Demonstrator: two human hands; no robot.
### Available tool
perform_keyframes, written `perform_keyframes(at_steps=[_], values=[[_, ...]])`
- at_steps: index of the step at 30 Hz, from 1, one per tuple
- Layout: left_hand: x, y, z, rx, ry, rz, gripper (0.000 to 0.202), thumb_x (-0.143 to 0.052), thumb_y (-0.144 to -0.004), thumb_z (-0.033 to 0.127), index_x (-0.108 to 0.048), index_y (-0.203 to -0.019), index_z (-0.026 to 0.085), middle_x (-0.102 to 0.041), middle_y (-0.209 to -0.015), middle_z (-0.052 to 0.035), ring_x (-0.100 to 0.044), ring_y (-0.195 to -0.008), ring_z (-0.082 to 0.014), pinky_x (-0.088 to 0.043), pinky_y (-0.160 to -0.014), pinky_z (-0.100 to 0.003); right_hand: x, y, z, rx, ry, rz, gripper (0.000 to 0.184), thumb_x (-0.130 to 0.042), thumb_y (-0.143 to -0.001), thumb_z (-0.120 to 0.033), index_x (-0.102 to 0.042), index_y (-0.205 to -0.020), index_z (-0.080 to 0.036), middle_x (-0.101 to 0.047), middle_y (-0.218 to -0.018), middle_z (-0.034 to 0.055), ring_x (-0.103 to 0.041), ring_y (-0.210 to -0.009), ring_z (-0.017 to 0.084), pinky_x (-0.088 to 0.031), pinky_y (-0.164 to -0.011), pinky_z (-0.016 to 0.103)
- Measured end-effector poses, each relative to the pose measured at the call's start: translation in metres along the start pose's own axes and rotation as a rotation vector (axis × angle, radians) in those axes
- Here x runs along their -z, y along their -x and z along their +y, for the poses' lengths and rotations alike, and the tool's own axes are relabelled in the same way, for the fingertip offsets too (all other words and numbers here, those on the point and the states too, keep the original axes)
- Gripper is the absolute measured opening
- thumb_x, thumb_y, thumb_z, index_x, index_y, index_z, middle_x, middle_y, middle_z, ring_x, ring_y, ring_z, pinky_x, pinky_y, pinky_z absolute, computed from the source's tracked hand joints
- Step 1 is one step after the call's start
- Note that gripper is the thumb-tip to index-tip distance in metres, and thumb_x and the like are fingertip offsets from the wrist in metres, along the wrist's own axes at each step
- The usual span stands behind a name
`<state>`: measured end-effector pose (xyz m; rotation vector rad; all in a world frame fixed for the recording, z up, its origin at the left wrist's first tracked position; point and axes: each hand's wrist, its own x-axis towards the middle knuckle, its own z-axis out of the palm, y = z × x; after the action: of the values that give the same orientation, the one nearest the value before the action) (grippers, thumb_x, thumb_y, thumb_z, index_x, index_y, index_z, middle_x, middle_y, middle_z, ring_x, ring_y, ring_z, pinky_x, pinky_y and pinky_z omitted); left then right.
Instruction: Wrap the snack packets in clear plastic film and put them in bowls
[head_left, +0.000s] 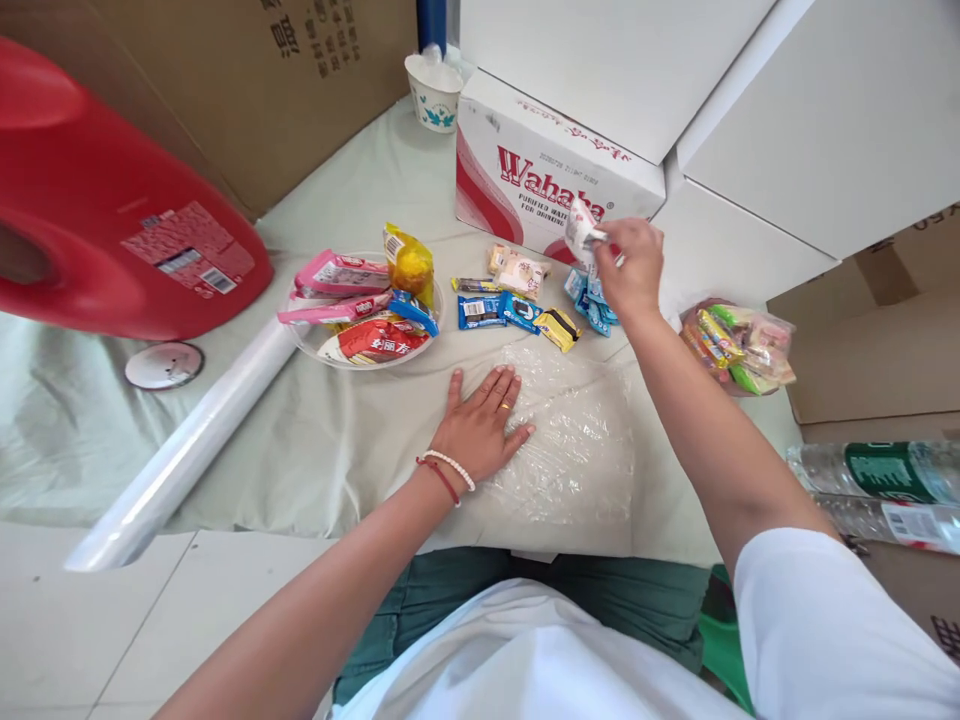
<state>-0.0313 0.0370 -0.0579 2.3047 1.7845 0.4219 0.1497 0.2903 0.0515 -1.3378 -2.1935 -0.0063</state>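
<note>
My left hand lies flat with fingers spread, its thumb side on a sheet of clear plastic film spread over the cloth. Raised in front of the Wahaha box, my right hand pinches a small white snack packet. Below that hand sit several light-blue packets. Beyond the film are blue wrapped snacks, a yellow packet and cream-coloured packets. To their left, a clear bowl holds pink, red, yellow and blue snack packs.
A large red jug stands at the left, near a roll of plastic film and a round disc. A paper cup and the Wahaha box are at the back. Right are bagged snacks and plastic bottles.
</note>
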Motion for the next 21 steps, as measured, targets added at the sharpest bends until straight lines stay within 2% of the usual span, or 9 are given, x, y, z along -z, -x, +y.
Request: perform_keyframes(at_steps=[3,5,7,9,12,14,16,18,21], values=[[0.001,0.0,0.001,-0.001,-0.003,-0.006,0.072,-0.029,-0.106,0.057,-0.027,-0.167,0.018,-0.03,-0.172,-0.0138,-0.029,-0.16,-0.0326,0.002,-0.129,-0.07,0.038,0.048,-0.003,-0.206,-0.516,-0.071,0.039,-0.054,-0.099,-0.055,-0.067,-0.125,-0.029,-0.071,-0.115,0.0064,-0.067,-0.111,0.026,-0.06,-0.093,0.047],[0.002,-0.001,0.001,-0.005,-0.004,-0.012,0.07,-0.027,-0.107,0.055,-0.026,-0.167,0.017,-0.03,-0.172,-0.0141,-0.029,-0.16,-0.0318,0.002,-0.129,-0.069,0.053,0.095,-0.006,-0.363,-0.791,-0.272,0.041,-0.067,-0.091,-0.058,-0.069,-0.119,-0.029,-0.073,-0.106,0.003,-0.07,-0.096,0.022,-0.062,-0.084,0.042],[0.002,-0.001,0.001,-0.007,-0.01,-0.018,0.068,-0.025,-0.108,0.052,-0.027,-0.167,0.017,-0.03,-0.172,-0.0145,-0.03,-0.16,-0.0308,0.002,-0.129,-0.069,0.059,0.144,-0.009,-0.469,-0.922,-0.495,0.042,-0.072,-0.086,-0.059,-0.071,-0.114,-0.027,-0.073,-0.101,0.0032,-0.07,-0.089,0.022,-0.063,-0.08,0.042],[0.003,-0.001,0.001,-0.004,-0.025,-0.024,0.067,-0.025,-0.108,0.05,-0.027,-0.167,0.019,-0.03,-0.172,-0.0147,-0.03,-0.16,-0.0311,0.001,-0.129,-0.069,0.059,0.185,-0.011,-0.475,-0.837,-0.583,0.042,-0.069,-0.088,-0.059,-0.073,-0.114,-0.026,-0.074,-0.1,0.0058,-0.07,-0.09,0.025,-0.062,-0.081,0.046],[0.003,-0.002,0.002,0.006,-0.064,-0.049,0.067,-0.027,-0.107,0.051,-0.027,-0.167,0.022,-0.028,-0.173,-0.0142,-0.029,-0.161,-0.0325,-0.002,-0.127,-0.072,0.055,0.22,-0.018,-0.271,-0.496,-0.463,0.043,-0.062,-0.096,-0.054,-0.071,-0.126,-0.026,-0.07,-0.124,0.0132,-0.065,-0.116,0.033,-0.055,-0.1,0.056],[0.003,-0.003,0.003,0.004,-0.099,-0.07,0.067,-0.028,-0.107,0.052,-0.028,-0.167,0.023,-0.026,-0.174,-0.0138,-0.026,-0.162,-0.0329,-0.003,-0.126,-0.074,0.052,0.228,-0.024,-0.07,-0.342,-0.453,0.05,-0.063,-0.097,-0.05,-0.064,-0.141,-0.025,-0.062,-0.144,0.0155,-0.053,-0.136,0.036,-0.044,-0.115,0.06],[0.004,-0.004,0.004,0.0,-0.134,-0.09,0.067,-0.028,-0.107,0.053,-0.029,-0.166,0.023,-0.026,-0.174,-0.0137,-0.023,-0.162,-0.0333,-0.005,-0.125,-0.076,0.048,0.229,-0.03,0.069,-0.263,-0.535,0.061,-0.068,-0.095,-0.045,-0.057,-0.15,-0.022,-0.057,-0.151,0.0168,-0.044,-0.144,0.037,-0.038,-0.12,0.06],[0.005,-0.005,0.005,0.004,-0.16,-0.109,0.066,-0.028,-0.107,0.054,-0.031,-0.166,0.024,-0.026,-0.174,-0.0133,-0.024,-0.162,-0.0335,-0.007,-0.124,-0.077,0.042,0.23,-0.034,0.12,-0.202,-0.589,0.065,-0.072,-0.094,-0.039,-0.054,-0.153,-0.02,-0.058,-0.15,0.0178,-0.043,-0.144,0.038,-0.037,-0.12,0.059],[0.005,-0.005,0.005,0.013,-0.183,-0.119,0.066,-0.027,-0.107,0.054,-0.033,-0.165,0.024,-0.024,-0.174,-0.0133,-0.025,-0.162,-0.0329,-0.01,-0.123,-0.078,0.036,0.238,-0.03,0.151,-0.167,-0.569,0.059,-0.066,-0.096,-0.029,-0.053,-0.153,-0.022,-0.06,-0.147,0.0163,-0.044,-0.143,0.036,-0.038,-0.12,0.058]])
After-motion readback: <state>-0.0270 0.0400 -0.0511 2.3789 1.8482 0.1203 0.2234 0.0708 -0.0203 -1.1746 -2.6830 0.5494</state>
